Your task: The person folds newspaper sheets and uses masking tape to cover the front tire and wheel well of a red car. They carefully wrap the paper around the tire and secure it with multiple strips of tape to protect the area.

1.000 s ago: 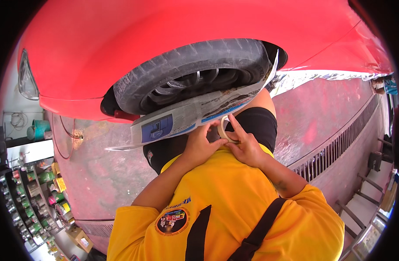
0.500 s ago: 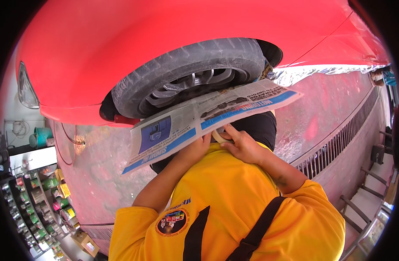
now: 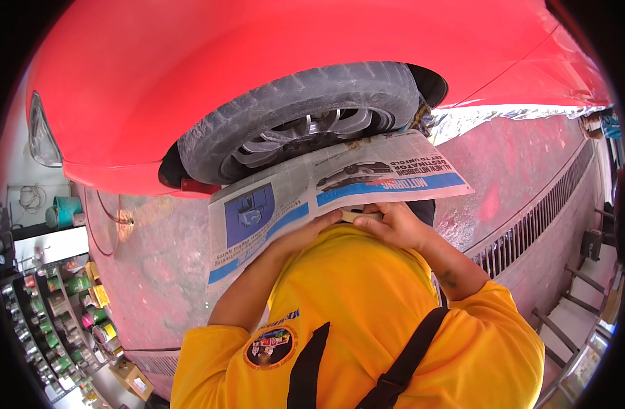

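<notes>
An opened newspaper sheet (image 3: 299, 178) spreads in front of me, below the wheel of a red car. At its near edge, my left hand (image 3: 314, 230) grips the paper; its thumb points toward a roll of masking tape, and its other fingers are hidden. My right hand (image 3: 398, 228) is closed around the pale roll of masking tape (image 3: 357, 215), close against my yellow shirt. Part of the roll is covered by the paper and by the fingers. The car's tyre (image 3: 299, 102) and silver wheel rim (image 3: 306, 129) stand just beyond the sheet.
Red car bodywork (image 3: 258, 41) fills the far side. Silvery sheeting (image 3: 476, 121) hangs along its lower edge at right. A floor grate (image 3: 530, 238) curves along the right. Shelves of cans (image 3: 50, 320) stand at left, near a hose (image 3: 98, 238) and a cardboard box (image 3: 132, 378).
The newspaper has tilted so more of its printed face shows, and its left part has swung down over my left forearm. Both hands have drawn closer around the tape roll.
</notes>
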Demonstrator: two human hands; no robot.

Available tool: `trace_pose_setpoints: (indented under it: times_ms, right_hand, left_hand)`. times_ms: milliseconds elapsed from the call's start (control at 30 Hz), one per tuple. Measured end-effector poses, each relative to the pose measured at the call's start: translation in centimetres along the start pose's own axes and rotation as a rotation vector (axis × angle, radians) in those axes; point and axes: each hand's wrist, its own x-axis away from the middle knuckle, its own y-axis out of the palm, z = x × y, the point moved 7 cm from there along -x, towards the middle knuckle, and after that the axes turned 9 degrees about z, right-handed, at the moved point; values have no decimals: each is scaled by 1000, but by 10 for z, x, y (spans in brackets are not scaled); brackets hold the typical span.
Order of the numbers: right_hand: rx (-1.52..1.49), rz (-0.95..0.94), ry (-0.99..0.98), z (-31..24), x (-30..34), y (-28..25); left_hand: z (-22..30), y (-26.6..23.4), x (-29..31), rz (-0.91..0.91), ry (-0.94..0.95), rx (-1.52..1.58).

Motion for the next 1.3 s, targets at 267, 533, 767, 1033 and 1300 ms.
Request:
trace_pose_setpoints:
  times_ms: [267,533,767,1033,1300]
  right_hand:
    - [452,327,-178,-7,-10,-7]
    - [549,629,-260,-41,-4,-30]
    - [-384,1393,456,115,99,-153]
    - [593,832,-459,-85,43,-100]
    - [779,590,-489,-107,-15,-62]
  left_hand:
    - [1,-4,-11,83,156,-160]
    - [7,6,9,169,133,-59]
    - [-19,-81,36,349,163,-238]
    - [-71,-201,101,1002,20,-314]
    - [-122,-238,148,993,-67,-117]
